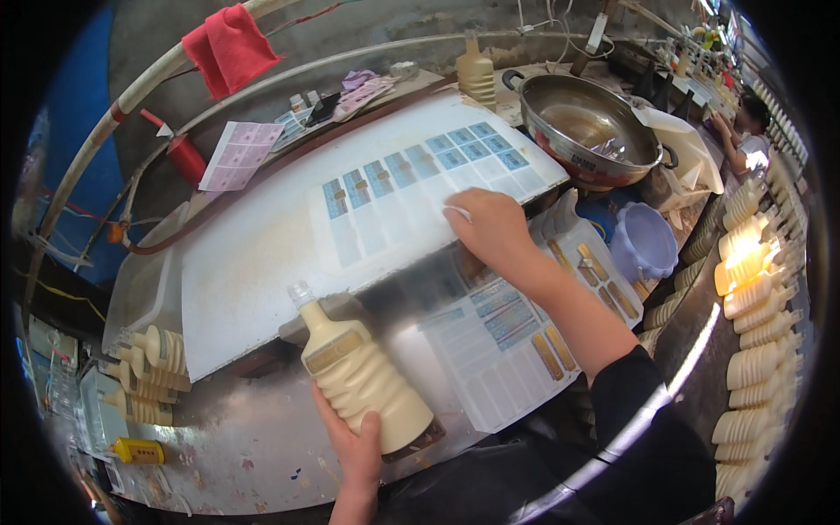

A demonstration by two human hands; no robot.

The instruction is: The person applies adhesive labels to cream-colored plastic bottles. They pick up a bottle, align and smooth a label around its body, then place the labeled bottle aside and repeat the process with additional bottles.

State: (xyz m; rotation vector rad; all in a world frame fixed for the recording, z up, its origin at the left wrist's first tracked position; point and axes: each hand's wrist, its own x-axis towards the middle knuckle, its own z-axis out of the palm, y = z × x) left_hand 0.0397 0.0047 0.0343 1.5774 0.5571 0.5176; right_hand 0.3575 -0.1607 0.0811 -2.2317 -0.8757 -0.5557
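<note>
My left hand (352, 446) is wrapped round the lower body of a cream, wavy-sided bottle (367, 376) with a clear neck. A gold and brown label sits on the bottle's shoulder, and the bottle lies tilted on the metal bench. Above the lower edge of a sheet of blue labels (411, 188) on the white board, my right hand (492, 229) has its fingers drawn together. Whatever is between those fingertips, if anything, is too small to make out. More sheets of blue and gold labels (503, 315) lie under my right forearm.
Behind the white board (236, 254), a wide metal pan (582, 114) stands at the back right, beside a lilac bucket (643, 243). Cream bottles (757, 297) line the right side; others (149, 367) stand left near a yellow bottle (138, 451). A red cloth (229, 51) hangs above.
</note>
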